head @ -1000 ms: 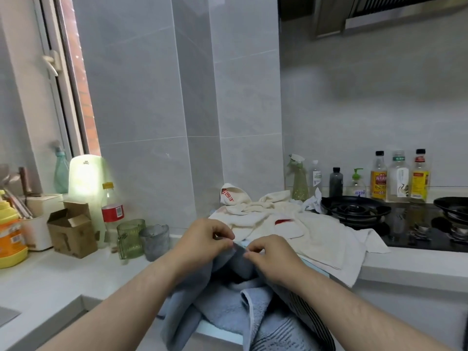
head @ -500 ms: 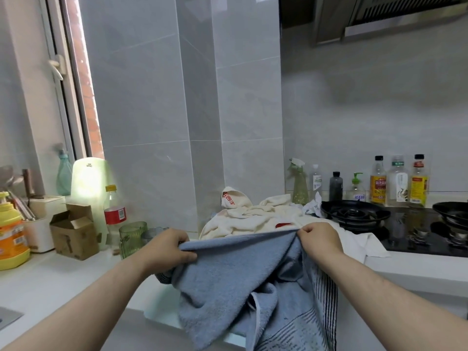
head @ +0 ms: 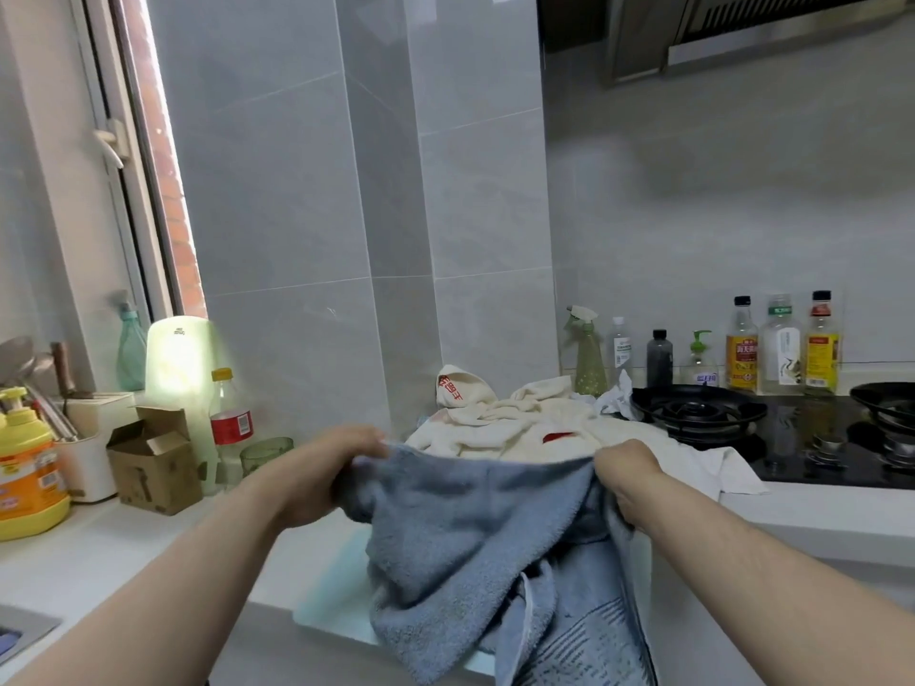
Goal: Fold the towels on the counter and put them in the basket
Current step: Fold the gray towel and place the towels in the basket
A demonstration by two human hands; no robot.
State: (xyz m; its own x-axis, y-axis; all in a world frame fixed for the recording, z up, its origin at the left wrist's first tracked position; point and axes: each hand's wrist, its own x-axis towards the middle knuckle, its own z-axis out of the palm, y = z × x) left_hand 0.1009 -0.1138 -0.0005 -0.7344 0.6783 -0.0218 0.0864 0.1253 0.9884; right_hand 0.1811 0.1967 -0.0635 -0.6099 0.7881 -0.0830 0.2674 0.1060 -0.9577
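Note:
I hold a grey-blue towel (head: 475,527) up by its top edge above the counter's front. My left hand (head: 327,467) grips the left end of that edge, my right hand (head: 626,467) grips the right end, and the edge is stretched between them. The rest of the towel hangs down crumpled, past the counter edge. Behind it a heap of cream-white towels (head: 515,423) with red print lies on the counter (head: 124,552) beside the stove. No basket is in view.
A gas stove (head: 703,413) sits right of the heap, with bottles (head: 742,346) and a spray bottle (head: 586,354) along the wall. At left stand a cardboard box (head: 153,462), a yellow detergent bottle (head: 25,477), a green glass (head: 265,453) and a utensil holder.
My hands have moved apart from the towel's middle to its two ends, spreading the top edge wide and lifting it slightly.

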